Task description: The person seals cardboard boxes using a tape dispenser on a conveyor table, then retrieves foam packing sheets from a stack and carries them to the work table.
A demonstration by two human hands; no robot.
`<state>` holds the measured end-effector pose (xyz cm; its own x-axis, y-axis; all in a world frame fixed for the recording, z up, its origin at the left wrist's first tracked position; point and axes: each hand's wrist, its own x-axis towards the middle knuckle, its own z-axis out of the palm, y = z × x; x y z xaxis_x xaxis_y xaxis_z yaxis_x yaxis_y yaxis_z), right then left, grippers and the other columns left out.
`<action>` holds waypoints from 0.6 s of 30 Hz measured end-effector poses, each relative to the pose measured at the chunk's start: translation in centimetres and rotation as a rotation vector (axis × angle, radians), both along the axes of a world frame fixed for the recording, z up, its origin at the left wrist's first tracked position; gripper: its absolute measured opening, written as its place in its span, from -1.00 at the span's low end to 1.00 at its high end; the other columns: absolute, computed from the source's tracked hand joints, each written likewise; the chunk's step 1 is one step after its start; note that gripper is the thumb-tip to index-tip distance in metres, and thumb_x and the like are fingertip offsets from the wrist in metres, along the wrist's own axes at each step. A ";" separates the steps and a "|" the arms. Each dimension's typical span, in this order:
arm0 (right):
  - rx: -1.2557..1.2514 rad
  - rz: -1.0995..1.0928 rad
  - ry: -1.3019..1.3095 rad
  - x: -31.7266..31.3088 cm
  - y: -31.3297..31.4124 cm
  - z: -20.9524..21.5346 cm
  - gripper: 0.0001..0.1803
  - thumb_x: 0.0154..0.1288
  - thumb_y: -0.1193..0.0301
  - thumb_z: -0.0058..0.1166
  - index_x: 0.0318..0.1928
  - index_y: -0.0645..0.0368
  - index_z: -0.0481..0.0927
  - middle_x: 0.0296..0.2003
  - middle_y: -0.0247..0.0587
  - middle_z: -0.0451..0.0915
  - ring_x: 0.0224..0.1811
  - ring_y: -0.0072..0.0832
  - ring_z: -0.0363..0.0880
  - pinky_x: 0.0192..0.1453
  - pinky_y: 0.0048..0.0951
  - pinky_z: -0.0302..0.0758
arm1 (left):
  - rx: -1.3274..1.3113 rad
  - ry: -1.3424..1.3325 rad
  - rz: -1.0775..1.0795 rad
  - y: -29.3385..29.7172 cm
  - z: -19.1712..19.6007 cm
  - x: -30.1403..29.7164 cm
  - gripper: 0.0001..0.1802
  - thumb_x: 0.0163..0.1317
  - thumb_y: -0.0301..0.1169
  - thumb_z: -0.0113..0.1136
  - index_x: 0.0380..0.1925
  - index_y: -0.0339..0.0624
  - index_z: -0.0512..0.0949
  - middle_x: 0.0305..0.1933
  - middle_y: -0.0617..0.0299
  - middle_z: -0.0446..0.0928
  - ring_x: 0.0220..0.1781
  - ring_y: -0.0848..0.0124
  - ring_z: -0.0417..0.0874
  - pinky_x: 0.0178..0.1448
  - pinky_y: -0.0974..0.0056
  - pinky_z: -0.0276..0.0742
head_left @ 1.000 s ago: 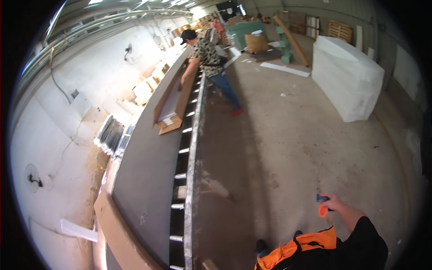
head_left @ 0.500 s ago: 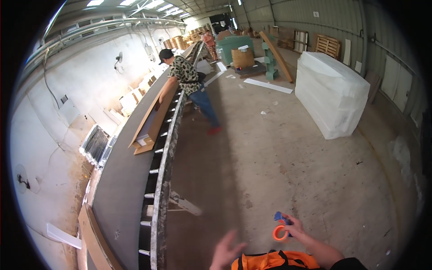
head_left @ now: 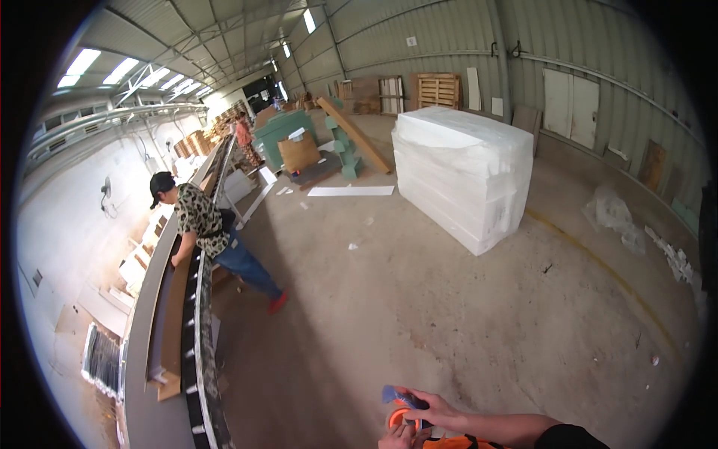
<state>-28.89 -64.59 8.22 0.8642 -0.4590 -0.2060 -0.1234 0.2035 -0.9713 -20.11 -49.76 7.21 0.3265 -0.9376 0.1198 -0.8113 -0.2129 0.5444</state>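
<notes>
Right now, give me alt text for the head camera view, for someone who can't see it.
At the bottom edge, the person's right hand and left hand hold an orange tape dispenser with a blue handle. On the left, a co-worker leans over a long conveyor table; a large white wrapped stack stands on the concrete floor.

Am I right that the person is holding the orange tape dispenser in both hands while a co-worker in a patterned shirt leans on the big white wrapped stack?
Not quite. In the head view the co-worker leans over the long grey bench at the left, not on the white wrapped stack, which stands apart on the floor. The right hand and left hand do hold the orange tape dispenser.
</notes>
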 end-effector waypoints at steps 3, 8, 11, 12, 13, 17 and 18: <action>0.190 0.006 -0.058 3.5 -6.6 -1.3 -0.36 0.34 0.34 0.10 0.41 0.10 0.30 0.15 -0.28 0.50 0.11 -0.52 0.45 0.26 -0.46 0.38 | 0.039 0.078 0.020 -5.7 0.3 5.4 -0.68 0.16 -0.16 0.26 -0.23 -0.16 0.57 -0.31 -0.01 0.57 -0.18 0.08 0.65 -0.13 0.04 0.57; 0.095 -0.557 0.138 4.2 -18.7 -2.1 -0.50 0.17 0.43 0.19 0.16 0.26 0.51 -0.08 -0.17 0.59 -0.15 -0.44 0.60 -0.12 -0.40 0.58 | 0.066 0.315 -0.015 -19.3 4.0 14.5 -0.48 0.15 0.08 0.33 -0.31 -0.19 0.52 -0.23 0.04 0.56 -0.23 0.09 0.62 -0.17 0.09 0.53; 0.129 -0.729 0.146 5.0 -26.5 -4.3 -0.58 0.08 0.53 0.14 0.01 0.30 0.56 -0.27 -0.20 0.59 -0.36 -0.47 0.57 -0.32 -0.41 0.57 | 0.061 0.373 -0.027 -26.8 2.9 19.6 -0.54 0.18 0.01 0.34 -0.25 -0.18 0.54 -0.20 0.06 0.59 -0.21 0.11 0.64 -0.13 0.10 0.54; 0.136 -0.784 0.186 5.4 -29.3 -6.4 -0.57 0.04 0.54 0.14 0.00 0.29 0.57 -0.31 -0.24 0.58 -0.38 -0.49 0.56 -0.35 -0.43 0.53 | 0.040 0.411 -0.053 -29.1 1.0 21.2 -0.57 0.19 -0.05 0.35 -0.21 -0.18 0.56 -0.18 0.08 0.61 -0.20 0.14 0.66 -0.11 0.11 0.54; 0.140 -0.852 0.226 5.5 -32.2 -8.4 -0.56 0.01 0.55 0.14 -0.01 0.28 0.58 -0.35 -0.27 0.57 -0.41 -0.51 0.54 -0.39 -0.45 0.49 | 0.035 0.410 -0.039 -31.7 -1.5 23.1 -0.57 0.19 -0.05 0.35 -0.21 -0.18 0.56 -0.18 0.08 0.61 -0.20 0.14 0.66 -0.11 0.11 0.54; 0.104 -0.920 0.358 4.4 -43.8 -16.2 -0.58 -0.05 0.55 0.15 -0.07 0.28 0.61 -0.43 -0.32 0.55 -0.46 -0.55 0.51 -0.45 -0.47 0.42 | 0.242 0.683 0.261 -38.6 -14.3 30.7 -0.60 0.18 -0.22 0.35 -0.04 -0.16 0.59 -0.04 0.15 0.67 -0.05 0.37 0.67 0.01 0.22 0.55; 0.058 -0.847 0.392 4.7 -47.4 -17.1 -0.62 -0.05 0.55 0.17 -0.11 0.30 0.61 -0.43 -0.29 0.55 -0.46 -0.55 0.51 -0.45 -0.45 0.43 | 0.267 0.661 0.373 -39.5 -14.5 32.6 -0.55 0.15 -0.20 0.37 0.01 -0.15 0.59 -0.01 0.13 0.66 0.00 0.38 0.66 0.04 0.24 0.55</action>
